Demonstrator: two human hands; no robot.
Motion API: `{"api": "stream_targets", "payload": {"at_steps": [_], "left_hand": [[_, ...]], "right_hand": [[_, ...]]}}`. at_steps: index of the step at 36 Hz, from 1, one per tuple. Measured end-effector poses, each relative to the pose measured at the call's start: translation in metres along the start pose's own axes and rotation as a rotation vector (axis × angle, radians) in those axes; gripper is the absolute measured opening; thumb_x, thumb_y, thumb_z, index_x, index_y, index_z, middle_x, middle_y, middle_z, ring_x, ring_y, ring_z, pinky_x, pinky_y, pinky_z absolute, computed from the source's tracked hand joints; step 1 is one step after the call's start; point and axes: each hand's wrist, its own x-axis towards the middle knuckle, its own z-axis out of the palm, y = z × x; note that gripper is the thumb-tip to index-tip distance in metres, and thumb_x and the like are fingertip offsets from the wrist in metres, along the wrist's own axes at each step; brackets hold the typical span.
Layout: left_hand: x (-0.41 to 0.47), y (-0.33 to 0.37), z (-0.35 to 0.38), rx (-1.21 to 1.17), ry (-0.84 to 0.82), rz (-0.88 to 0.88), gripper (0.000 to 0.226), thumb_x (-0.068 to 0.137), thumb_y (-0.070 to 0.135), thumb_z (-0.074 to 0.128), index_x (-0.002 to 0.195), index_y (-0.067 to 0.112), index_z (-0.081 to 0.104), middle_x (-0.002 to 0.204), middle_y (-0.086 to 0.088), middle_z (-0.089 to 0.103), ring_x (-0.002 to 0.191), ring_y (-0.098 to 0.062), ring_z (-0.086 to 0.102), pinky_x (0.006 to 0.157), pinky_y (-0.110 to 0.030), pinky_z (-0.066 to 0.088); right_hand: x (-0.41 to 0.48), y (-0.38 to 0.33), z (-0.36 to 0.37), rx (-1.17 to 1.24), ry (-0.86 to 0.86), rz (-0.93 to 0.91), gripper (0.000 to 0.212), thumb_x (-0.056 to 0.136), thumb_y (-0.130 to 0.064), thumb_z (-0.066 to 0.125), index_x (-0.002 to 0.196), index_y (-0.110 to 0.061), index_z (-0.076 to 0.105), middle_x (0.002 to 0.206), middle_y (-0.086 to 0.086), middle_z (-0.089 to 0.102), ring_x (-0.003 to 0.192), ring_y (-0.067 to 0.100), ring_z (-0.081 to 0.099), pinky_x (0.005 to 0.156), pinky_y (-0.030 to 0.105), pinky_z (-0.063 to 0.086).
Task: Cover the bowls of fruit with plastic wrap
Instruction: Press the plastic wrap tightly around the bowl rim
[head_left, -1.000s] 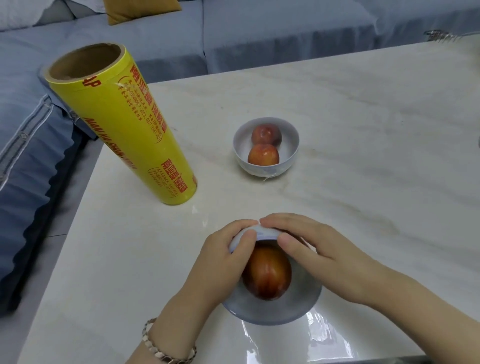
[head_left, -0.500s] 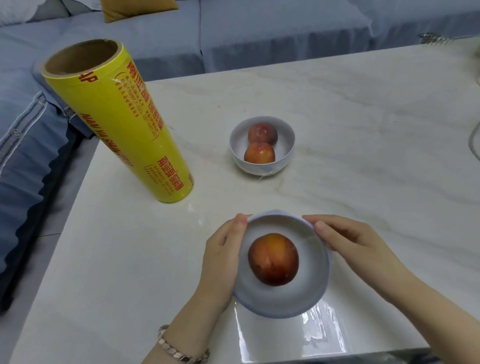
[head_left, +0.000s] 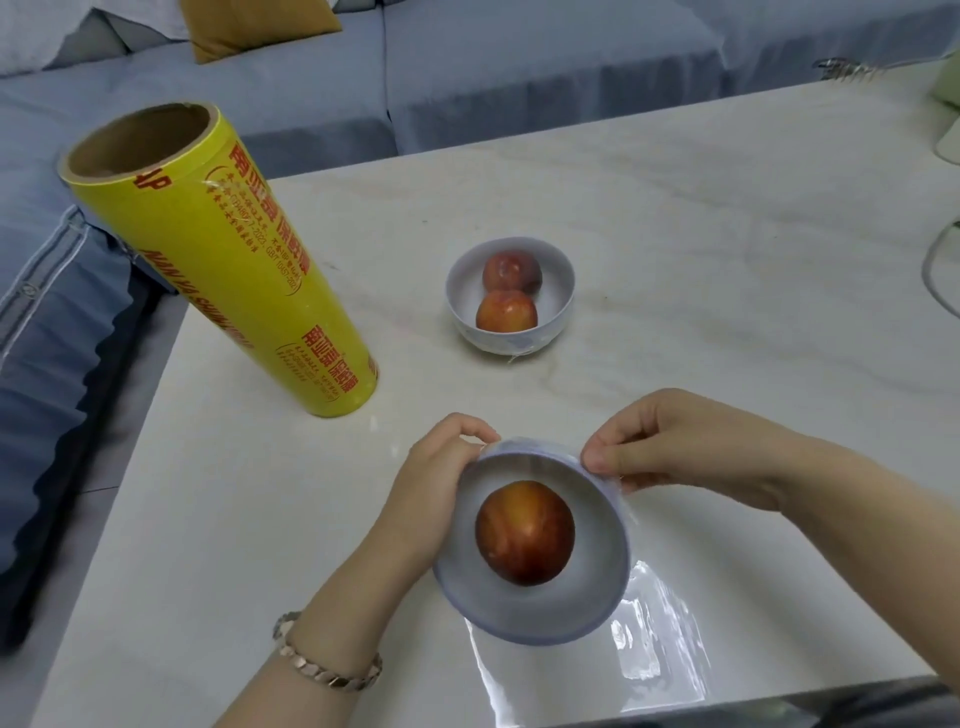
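Note:
A white bowl (head_left: 540, 608) with one red fruit (head_left: 524, 532) in it sits tilted toward me near the table's front edge. My left hand (head_left: 431, 483) grips its left side, fingers curled over the far rim. My right hand (head_left: 680, 447) pinches clear plastic wrap (head_left: 654, 639) at the bowl's far right rim; the film trails down over the table to the front right. A second white bowl (head_left: 511, 340) holding two red fruits stands farther back at the centre. The yellow plastic wrap roll (head_left: 218, 265) stands upright at the left.
The white marble table (head_left: 727, 291) ends close in front of me and at the left. A blue sofa (head_left: 467, 78) runs behind and left of it. A pale object and a curved rim show at the right edge.
Both hands moved from over the fruit out to the far rim; the bowl tipped further toward me, and my right hand's fingers closed into a pinch on the wrap.

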Motion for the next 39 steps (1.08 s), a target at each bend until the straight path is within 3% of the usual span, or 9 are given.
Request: {"api": "stream_targets", "payload": {"at_steps": [3,6,15,20,26,29,32,34,39], "left_hand": [[0.001,-0.004,0.005,0.103,-0.032,0.051,0.016,0.08,0.039,0.048,0.073,0.03,0.06,0.077,0.018,0.063,0.081,-0.004,0.058,0.07,-0.016,0.042],[-0.003,-0.003,0.006,0.095,-0.069,0.099,0.023,0.093,0.034,0.052,0.076,0.032,0.067,0.079,0.026,0.067,0.081,0.011,0.059,0.072,-0.004,0.043],[-0.003,-0.002,0.007,0.121,-0.136,0.143,0.025,0.083,0.047,0.051,0.081,0.03,0.069,0.087,0.014,0.07,0.086,0.005,0.062,0.08,-0.01,0.047],[0.001,-0.009,0.005,0.138,-0.107,0.139,0.035,0.075,0.059,0.049,0.084,0.034,0.072,0.094,0.017,0.071,0.098,-0.003,0.064,0.091,-0.027,0.048],[0.001,-0.011,0.006,0.148,-0.093,0.147,0.033,0.072,0.061,0.048,0.082,0.039,0.071,0.094,0.02,0.071,0.097,-0.001,0.063,0.089,-0.024,0.048],[0.001,-0.012,0.008,0.162,-0.077,0.138,0.026,0.079,0.051,0.05,0.085,0.037,0.071,0.095,0.019,0.071,0.098,-0.001,0.063,0.089,-0.023,0.047],[0.0,-0.012,0.008,0.156,-0.076,0.139,0.028,0.08,0.05,0.049,0.086,0.035,0.071,0.095,0.017,0.071,0.097,-0.003,0.063,0.087,-0.022,0.047],[-0.001,-0.012,0.009,0.16,-0.077,0.144,0.031,0.079,0.051,0.047,0.087,0.034,0.071,0.094,0.016,0.071,0.097,-0.004,0.063,0.086,-0.022,0.048],[0.0,-0.014,0.009,0.184,-0.083,0.156,0.036,0.077,0.057,0.047,0.091,0.034,0.072,0.096,0.016,0.07,0.098,-0.005,0.063,0.086,-0.021,0.049]], "right_hand": [[0.0,-0.005,-0.001,-0.082,-0.03,-0.027,0.011,0.08,-0.01,0.067,0.072,-0.014,0.073,0.069,0.001,0.068,0.062,0.003,0.061,0.063,0.013,0.052],[-0.002,-0.006,-0.002,-0.205,-0.029,-0.081,0.017,0.082,-0.011,0.065,0.068,-0.019,0.072,0.066,-0.003,0.067,0.062,0.002,0.06,0.062,0.012,0.049],[-0.004,-0.004,-0.002,-0.486,-0.007,-0.164,0.023,0.082,-0.017,0.061,0.062,-0.028,0.063,0.06,-0.013,0.06,0.054,-0.003,0.05,0.061,0.009,0.042],[-0.002,0.001,0.0,-0.346,0.066,-0.191,0.017,0.084,-0.015,0.059,0.068,-0.021,0.063,0.071,0.003,0.068,0.06,0.002,0.053,0.065,0.019,0.045],[0.001,-0.003,0.001,-0.226,-0.029,-0.066,0.026,0.086,-0.009,0.05,0.06,-0.005,0.054,0.054,-0.003,0.047,0.05,0.007,0.038,0.05,0.011,0.035],[0.004,-0.009,0.0,-0.16,-0.056,0.037,0.046,0.088,-0.032,0.056,0.044,-0.017,0.051,0.047,-0.004,0.04,0.045,0.01,0.031,0.044,0.012,0.031],[0.006,-0.015,0.001,-0.05,-0.084,0.096,0.038,0.072,-0.049,0.064,0.053,-0.017,0.059,0.047,-0.003,0.037,0.045,0.011,0.03,0.043,0.014,0.03],[0.008,-0.015,0.004,0.025,-0.074,0.061,0.034,0.064,-0.045,0.067,0.062,-0.011,0.062,0.045,-0.004,0.035,0.043,0.008,0.029,0.042,0.013,0.028],[0.014,-0.007,0.017,0.081,0.106,-0.062,0.022,0.08,-0.024,0.068,0.059,-0.015,0.065,0.041,-0.011,0.045,0.04,0.002,0.037,0.043,0.01,0.031]]}}
